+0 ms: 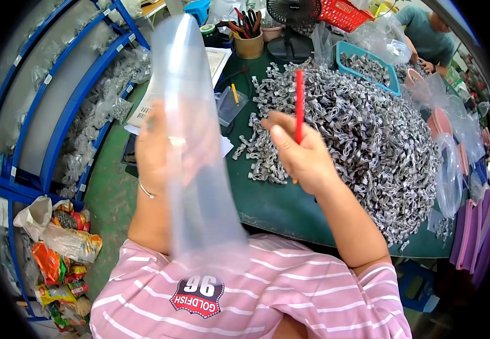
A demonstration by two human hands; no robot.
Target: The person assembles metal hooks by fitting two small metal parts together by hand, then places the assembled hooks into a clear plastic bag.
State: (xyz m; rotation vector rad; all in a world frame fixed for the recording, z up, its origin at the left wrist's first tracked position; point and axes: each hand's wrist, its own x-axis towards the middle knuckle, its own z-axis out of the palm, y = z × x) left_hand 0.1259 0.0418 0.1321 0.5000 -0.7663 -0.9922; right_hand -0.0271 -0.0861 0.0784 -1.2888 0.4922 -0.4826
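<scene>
My left hand is raised and holds a long clear plastic bag. The bag hangs down in front of my shirt and is smeared by motion; some of the fingers show only faintly through it. To its right, my right hand is closed around a thin red pencil-like stick, which points up, away from me. Just beyond that hand spreads a big heap of small grey metal clips on the green table.
A blue basket of clips stands at the heap's far side. Behind are a black fan, a tool pot and a red basket. Blue shelves line the left. A co-worker sits at the far right.
</scene>
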